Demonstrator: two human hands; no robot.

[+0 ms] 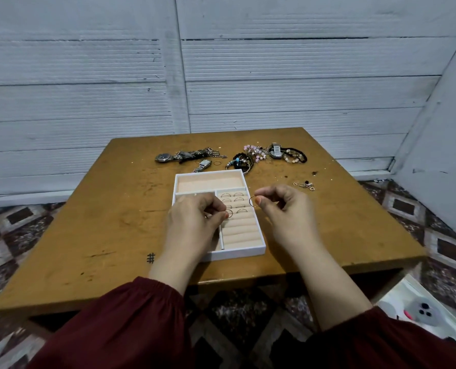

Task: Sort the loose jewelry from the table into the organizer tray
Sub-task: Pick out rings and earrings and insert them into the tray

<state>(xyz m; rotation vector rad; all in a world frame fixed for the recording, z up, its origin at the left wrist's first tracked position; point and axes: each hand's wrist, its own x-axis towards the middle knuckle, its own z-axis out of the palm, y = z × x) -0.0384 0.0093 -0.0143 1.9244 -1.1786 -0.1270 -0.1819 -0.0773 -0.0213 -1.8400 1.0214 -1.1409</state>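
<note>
Left grip (192, 222) pinches ring (230, 213) over tray (237, 253), right grip (285, 209) second ring (252, 201) alongside.

White plank wall (88, 75), patterned floor tiles (447, 251)

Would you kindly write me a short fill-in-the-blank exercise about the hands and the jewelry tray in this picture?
1. The left hand and the right hand each pinch a thin ____.
2. Stored rings sit in padded rolls on the tray, on its ____ side.
3. The tray's outer frame is coloured ____.
Missing words: ring; right; white.
</note>
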